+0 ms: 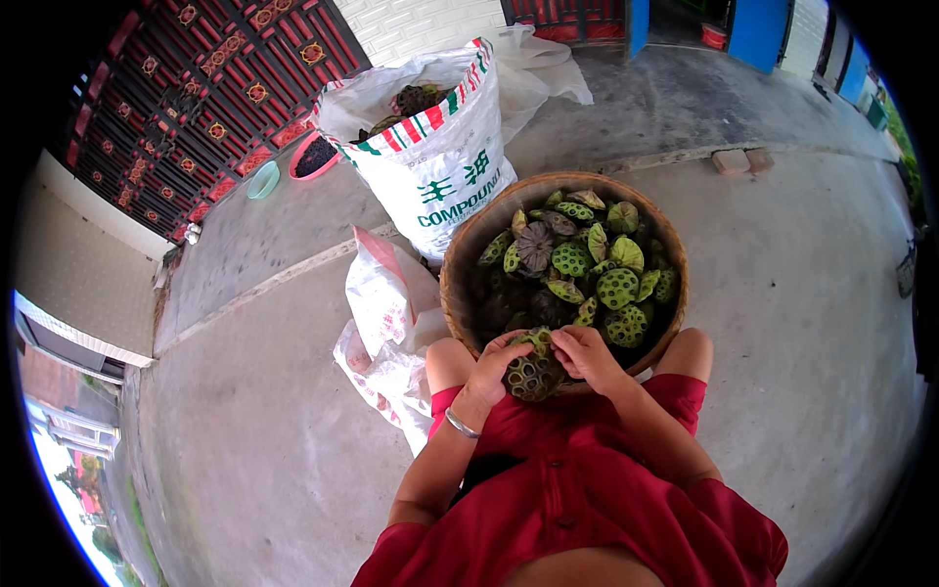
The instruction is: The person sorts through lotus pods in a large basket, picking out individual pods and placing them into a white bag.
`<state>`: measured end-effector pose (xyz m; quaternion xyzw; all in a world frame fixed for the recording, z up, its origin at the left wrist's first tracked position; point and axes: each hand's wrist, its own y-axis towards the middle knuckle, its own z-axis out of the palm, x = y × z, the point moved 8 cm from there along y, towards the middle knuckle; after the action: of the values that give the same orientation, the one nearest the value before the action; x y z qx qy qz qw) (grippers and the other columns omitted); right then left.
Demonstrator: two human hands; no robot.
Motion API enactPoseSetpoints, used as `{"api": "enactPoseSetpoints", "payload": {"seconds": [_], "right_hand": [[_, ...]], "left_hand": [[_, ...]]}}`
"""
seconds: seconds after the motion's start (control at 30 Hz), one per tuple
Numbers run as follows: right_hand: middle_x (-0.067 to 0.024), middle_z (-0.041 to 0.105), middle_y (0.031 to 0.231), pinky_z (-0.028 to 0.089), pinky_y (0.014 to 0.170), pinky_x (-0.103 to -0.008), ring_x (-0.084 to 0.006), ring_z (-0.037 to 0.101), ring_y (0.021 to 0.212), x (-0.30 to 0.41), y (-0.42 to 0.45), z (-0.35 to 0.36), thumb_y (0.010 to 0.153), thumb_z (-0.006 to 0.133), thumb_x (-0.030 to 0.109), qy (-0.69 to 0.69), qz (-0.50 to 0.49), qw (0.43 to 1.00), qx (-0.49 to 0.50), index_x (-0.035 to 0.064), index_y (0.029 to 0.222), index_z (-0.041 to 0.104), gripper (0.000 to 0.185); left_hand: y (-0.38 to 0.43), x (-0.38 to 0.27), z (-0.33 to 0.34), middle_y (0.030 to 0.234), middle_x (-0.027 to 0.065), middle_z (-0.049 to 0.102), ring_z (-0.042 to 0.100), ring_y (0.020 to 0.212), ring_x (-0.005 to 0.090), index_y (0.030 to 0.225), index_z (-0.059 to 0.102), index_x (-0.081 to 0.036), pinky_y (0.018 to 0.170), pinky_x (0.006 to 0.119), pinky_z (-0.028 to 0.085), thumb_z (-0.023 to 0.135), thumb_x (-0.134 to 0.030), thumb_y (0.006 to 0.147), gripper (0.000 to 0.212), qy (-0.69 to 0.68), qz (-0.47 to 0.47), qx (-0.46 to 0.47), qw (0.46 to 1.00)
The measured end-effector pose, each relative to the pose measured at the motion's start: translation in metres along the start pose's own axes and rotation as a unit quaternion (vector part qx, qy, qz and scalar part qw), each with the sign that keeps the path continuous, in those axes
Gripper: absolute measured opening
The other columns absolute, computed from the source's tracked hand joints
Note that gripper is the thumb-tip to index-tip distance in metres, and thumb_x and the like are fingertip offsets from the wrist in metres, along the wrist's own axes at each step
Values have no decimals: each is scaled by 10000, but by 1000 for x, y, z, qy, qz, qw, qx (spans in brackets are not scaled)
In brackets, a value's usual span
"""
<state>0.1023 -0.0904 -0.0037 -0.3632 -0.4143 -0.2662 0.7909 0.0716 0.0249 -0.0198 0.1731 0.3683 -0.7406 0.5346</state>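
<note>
My left hand (497,367) grips a lotus seed pod (533,376) over the near rim of a round woven basket (682,257). The fingers of my right hand (585,355) are at the pod's upper right edge; whether they pinch it or something small from it cannot be told. Inside the basket lie several green lotus pods (617,287), some with their holed faces up, along with dark brown ones (535,246). The basket stands before my knees.
A white woven fertilizer sack (440,183) holding dark pods stands open beyond the basket. Crumpled sacks (378,308) lie left of the basket. Farther off are a pink basin (299,166) with dark contents, a pale green bowl (263,180) and bricks (731,162).
</note>
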Motion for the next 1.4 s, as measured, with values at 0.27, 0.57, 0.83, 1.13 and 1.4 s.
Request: {"api": "enactPoseSetpoints", "payload": {"seconds": [0.27,0.57,0.83,1.13,1.4], "right_hand": [[-53,550,867,419,727,-247,-125,516,820,28,14,-30,853,537,241,-207,-195,958,-45,9,1002,515,277],[-56,536,1046,425,811,-245,-114,509,946,7,-1,-6,767,639,76,20,-126,992,0,7,1201,410,495],[-54,535,1038,423,803,-245,-123,516,928,29,-7,-15,737,647,83,-61,-189,978,-58,-10,1217,381,557],[-52,570,927,462,697,-238,-119,560,784,9,-4,-20,685,551,-27,93,-103,986,-91,-21,1145,440,473],[-63,559,958,447,712,-244,-111,536,821,29,-9,-21,752,633,93,-33,-164,982,-88,-5,1072,494,363]], "left_hand": [[2,-9,-2,876,59,637,616,760,151,968,582,-20,709,265,501,558,-4,767,203,-43,-2,-14,999],[-11,-22,22,1035,47,583,572,911,153,1131,493,-47,791,284,479,596,-99,812,339,-91,48,10,995],[-13,-10,18,1030,52,581,559,932,132,1143,475,18,832,270,453,653,-48,762,425,67,51,8,996],[-12,6,30,976,62,620,590,890,145,1034,576,-8,805,283,475,604,-20,787,249,-36,28,52,998],[-11,2,20,944,50,629,599,853,142,995,596,-10,793,272,480,608,-25,789,207,-29,36,20,999]]}}
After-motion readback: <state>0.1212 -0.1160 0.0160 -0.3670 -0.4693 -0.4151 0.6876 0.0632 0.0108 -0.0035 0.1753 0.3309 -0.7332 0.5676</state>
